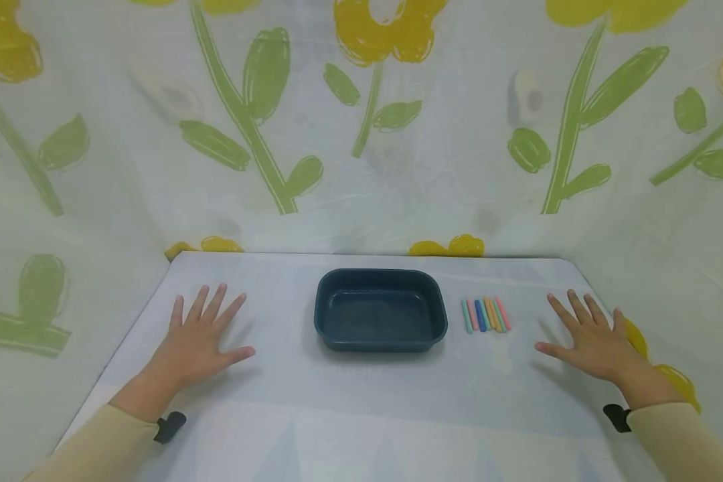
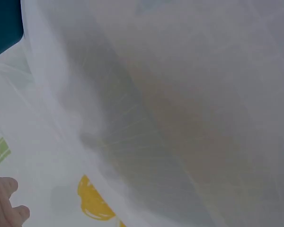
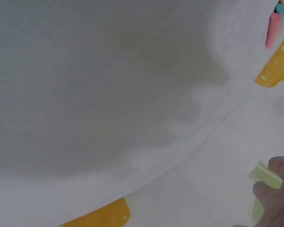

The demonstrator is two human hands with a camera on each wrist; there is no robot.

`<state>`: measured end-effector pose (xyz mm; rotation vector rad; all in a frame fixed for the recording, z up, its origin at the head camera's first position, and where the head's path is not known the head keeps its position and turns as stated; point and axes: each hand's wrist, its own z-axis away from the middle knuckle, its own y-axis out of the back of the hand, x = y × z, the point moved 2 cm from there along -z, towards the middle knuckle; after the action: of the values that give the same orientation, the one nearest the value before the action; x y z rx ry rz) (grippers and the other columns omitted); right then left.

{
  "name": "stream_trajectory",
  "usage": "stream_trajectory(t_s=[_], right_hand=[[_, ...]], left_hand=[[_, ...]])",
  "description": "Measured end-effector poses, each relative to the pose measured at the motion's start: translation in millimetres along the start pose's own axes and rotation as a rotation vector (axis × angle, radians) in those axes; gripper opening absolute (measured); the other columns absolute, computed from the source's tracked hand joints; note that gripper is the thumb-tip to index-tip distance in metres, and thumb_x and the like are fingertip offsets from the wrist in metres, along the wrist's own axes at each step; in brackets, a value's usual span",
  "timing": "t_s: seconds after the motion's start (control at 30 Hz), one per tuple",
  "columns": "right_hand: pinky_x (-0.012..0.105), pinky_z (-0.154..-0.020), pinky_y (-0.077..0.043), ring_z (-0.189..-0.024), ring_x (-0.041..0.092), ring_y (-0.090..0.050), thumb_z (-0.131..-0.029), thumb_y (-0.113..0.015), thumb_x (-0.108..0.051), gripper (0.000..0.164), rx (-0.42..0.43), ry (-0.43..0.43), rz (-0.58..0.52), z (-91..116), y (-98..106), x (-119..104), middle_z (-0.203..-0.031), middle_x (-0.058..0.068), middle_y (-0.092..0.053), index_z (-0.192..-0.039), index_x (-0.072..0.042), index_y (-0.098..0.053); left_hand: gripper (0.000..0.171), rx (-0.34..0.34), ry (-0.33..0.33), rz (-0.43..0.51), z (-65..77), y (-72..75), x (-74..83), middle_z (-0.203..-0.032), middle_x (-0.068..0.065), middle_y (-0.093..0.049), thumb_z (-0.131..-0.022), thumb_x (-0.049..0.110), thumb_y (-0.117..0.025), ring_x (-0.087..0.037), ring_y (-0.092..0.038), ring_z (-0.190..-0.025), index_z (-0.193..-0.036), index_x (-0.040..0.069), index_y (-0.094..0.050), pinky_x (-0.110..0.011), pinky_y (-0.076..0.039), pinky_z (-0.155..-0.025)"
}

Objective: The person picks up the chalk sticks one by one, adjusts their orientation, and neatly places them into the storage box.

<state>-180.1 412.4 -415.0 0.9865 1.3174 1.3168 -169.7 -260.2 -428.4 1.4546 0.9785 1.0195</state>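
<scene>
My left hand [image 1: 195,345] is spread with straight fingers over the left side of the table, holding nothing. On the far right, my right hand [image 1: 596,345] is likewise spread and holds nothing. Between them sits a dark blue rectangular tray [image 1: 381,347] with nothing in it. Just right of the tray, several coloured chalk sticks [image 1: 486,314] in pink, blue, green and orange lie side by side, and they are what my right hand is nearest to. The left wrist view catches a corner of the tray [image 2: 4,28]; the right wrist view shows the ends of a few chalk sticks [image 3: 273,29].
A white cloth covers the table [image 1: 361,415], whose far edge meets a hanging curtain [image 1: 446,187] printed with yellow flowers and green leaves. The curtain also encloses the left and right sides. Dark straps with small black pieces [image 1: 170,427] sit at both wrists.
</scene>
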Motion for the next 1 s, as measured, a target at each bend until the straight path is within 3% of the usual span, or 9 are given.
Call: stream_trajectory(t_s=[0.57,1.0], right_hand=[[0.079,-0.101,0.011,-0.146,0.054,0.006,-0.091,-0.053,-0.070,0.105,0.006,0.001,0.018,0,-1,-7,-0.162,0.031,0.001,-0.162,-0.020,0.005],[0.080,-0.103,0.000,-0.145,0.057,0.004,-0.095,-0.054,-0.061,0.098,0.042,0.008,-0.084,-6,-5,-13,-0.160,0.035,-0.001,-0.162,-0.013,0.000]], left_hand=[[0.098,-0.028,0.015,0.022,-0.1,0.5,10.5,-0.164,-0.025,-0.013,-0.086,0.074,-0.056,-0.050,-0.003,-0.149,-0.160,0.017,-0.024,-0.067,0.016,-0.110],[0.099,-0.022,0.024,0.085,-5.1,-7.1,19.7,-0.164,-0.025,-0.011,-0.087,0.073,-0.057,-0.050,-0.004,-0.149,-0.160,0.014,-0.025,-0.067,0.012,-0.112]])
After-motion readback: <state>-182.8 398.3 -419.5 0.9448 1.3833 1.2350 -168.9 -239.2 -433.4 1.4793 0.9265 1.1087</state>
